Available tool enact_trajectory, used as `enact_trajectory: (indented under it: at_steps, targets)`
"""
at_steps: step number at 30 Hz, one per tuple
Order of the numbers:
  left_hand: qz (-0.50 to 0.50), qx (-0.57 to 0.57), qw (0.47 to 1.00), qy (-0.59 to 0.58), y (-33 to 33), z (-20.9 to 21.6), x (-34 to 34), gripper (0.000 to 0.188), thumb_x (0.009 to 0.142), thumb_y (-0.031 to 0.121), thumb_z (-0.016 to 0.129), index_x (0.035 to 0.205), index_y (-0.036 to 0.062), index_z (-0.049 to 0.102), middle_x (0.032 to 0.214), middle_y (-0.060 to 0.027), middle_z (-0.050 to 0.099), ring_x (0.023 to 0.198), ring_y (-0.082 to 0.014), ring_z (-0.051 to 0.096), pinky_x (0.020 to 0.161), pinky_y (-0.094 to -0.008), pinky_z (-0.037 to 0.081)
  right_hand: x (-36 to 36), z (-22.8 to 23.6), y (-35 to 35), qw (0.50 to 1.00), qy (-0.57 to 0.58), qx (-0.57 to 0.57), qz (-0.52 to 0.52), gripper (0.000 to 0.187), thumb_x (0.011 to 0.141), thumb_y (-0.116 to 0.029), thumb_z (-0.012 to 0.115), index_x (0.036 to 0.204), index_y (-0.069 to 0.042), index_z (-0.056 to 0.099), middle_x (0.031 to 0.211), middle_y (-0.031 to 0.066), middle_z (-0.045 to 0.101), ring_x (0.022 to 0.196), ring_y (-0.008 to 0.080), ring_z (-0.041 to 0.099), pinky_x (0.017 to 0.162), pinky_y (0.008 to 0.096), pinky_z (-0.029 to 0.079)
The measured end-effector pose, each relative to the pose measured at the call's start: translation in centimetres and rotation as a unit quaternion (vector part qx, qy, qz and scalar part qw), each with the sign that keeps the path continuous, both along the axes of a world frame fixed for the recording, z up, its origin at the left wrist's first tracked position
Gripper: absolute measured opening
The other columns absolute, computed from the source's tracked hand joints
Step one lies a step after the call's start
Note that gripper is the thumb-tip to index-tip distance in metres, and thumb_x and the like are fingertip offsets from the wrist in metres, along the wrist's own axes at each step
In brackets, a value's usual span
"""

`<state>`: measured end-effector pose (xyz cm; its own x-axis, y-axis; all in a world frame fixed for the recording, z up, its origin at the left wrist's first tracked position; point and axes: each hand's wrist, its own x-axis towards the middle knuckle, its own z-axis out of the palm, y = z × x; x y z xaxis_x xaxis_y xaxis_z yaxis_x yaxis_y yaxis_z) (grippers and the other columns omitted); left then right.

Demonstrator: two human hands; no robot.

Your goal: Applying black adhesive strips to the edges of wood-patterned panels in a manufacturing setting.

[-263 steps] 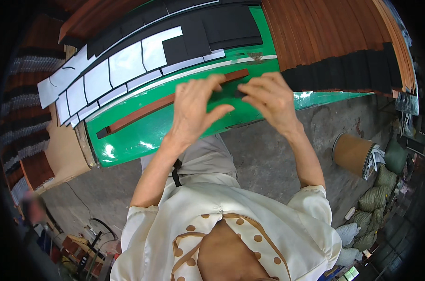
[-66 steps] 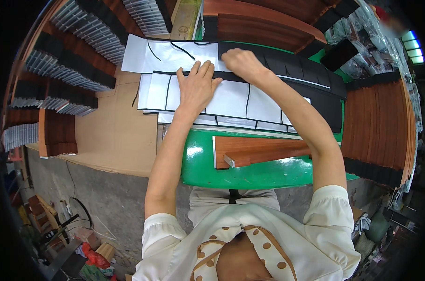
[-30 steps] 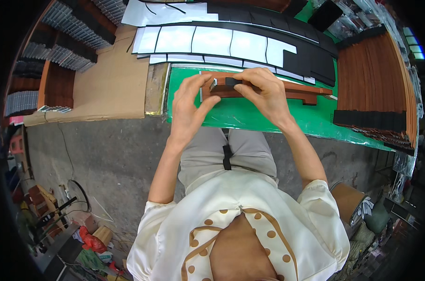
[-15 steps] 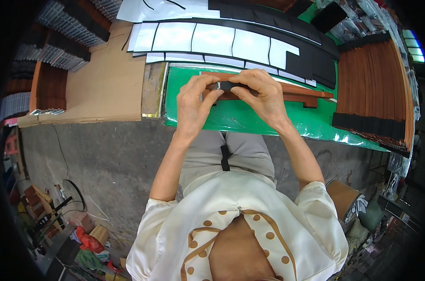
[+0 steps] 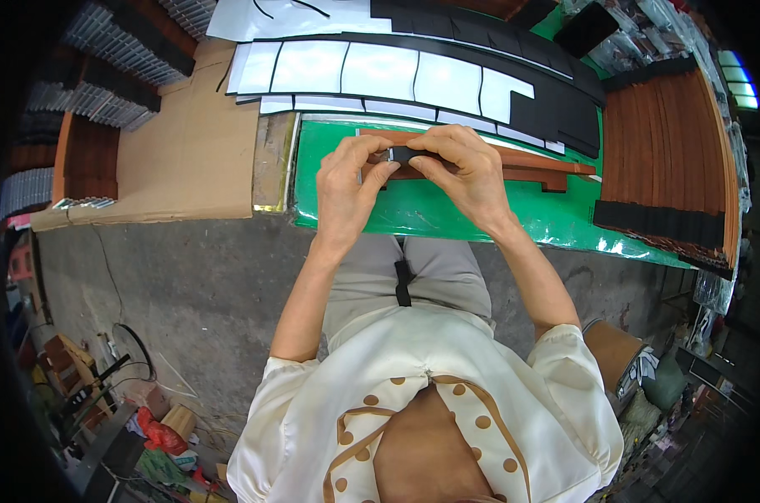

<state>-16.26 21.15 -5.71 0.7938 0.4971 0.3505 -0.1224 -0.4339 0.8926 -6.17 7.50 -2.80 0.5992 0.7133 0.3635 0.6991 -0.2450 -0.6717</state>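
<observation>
Both my hands are closed over a reddish-brown wooden piece [image 5: 531,159] lying on the green table top [image 5: 556,216]. Between them is a short black strip [image 5: 404,154] with a pale edge at its left end. My left hand [image 5: 346,180] pinches that left end with thumb and forefinger. The thumb and fingers of my right hand [image 5: 468,172] press on the strip's right part. My fingers partly hide the strip and the wood under it. The wooden piece reaches out past my right hand, with a notched block on its near side.
Behind my hands lie sheets of black strips on white backing [image 5: 380,69]. A stack of brown pieces with black ends [image 5: 665,147] stands at the right. Cardboard [image 5: 187,142] covers the left table, with more stacked pieces [image 5: 95,155] beyond. A dark phone-like slab [image 5: 587,30] lies far right.
My right thumb and fingers have shifted very slightly left along the black strip. The left hand and the wooden piece look the same.
</observation>
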Motion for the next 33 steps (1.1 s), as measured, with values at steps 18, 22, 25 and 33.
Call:
enact_trajectory:
  at_steps: [18,22,25,33]
  targets:
    - [0.039,0.404,0.913,-0.041,-0.2,-0.3,-0.5,0.037,0.069,0.001,0.067,0.105,0.0106,0.064,0.091,-0.0058,0.059,0.081,-0.0189,0.058,0.07,-0.0358,0.038,2.5,-0.4,-3.1,0.997,-0.053,0.059,-0.006,0.031,0.077,-0.009,0.068,0.108,-0.011,0.064,0.11,0.0089,0.059,0.095,0.0276,0.056,0.078,0.0384,0.05]
    - [-0.015,0.404,0.912,0.06,0.1,3.4,-0.1,0.031,0.075,0.014,0.069,0.105,0.0092,0.062,0.107,-0.0103,0.055,0.099,-0.0247,0.053,0.08,-0.0411,0.037,10.7,1.1,-8.1,0.993,-0.054,-0.075,-0.073,0.029,0.083,-0.008,0.06,0.112,-0.006,0.061,0.096,0.0118,0.062,0.092,0.0249,0.06,0.078,0.0342,0.049]
    - [-0.043,0.445,0.891,0.082,-1.8,7.0,3.6,0.033,0.077,0.019,0.068,0.107,0.0074,0.06,0.113,-0.0124,0.054,0.105,-0.0277,0.052,0.087,-0.0461,0.037,15.9,0.0,-9.8,0.961,-0.092,-0.245,-0.087,0.029,0.083,-0.007,0.059,0.112,-0.012,0.062,0.104,0.0069,0.06,0.096,0.0279,0.058,0.08,0.0371,0.047]
    - [-0.256,0.529,0.751,0.3,-6.8,1.7,17.8,0.042,0.086,0.025,0.059,0.124,0.0079,0.05,0.129,-0.017,0.049,0.115,-0.0345,0.051,0.089,-0.0498,0.044,20.5,-2.1,-8.5,0.921,-0.134,-0.354,0.089,0.039,0.081,0.0,0.058,0.114,-0.02,0.06,0.108,0.0036,0.056,0.094,0.0246,0.059,0.078,0.0377,0.05]
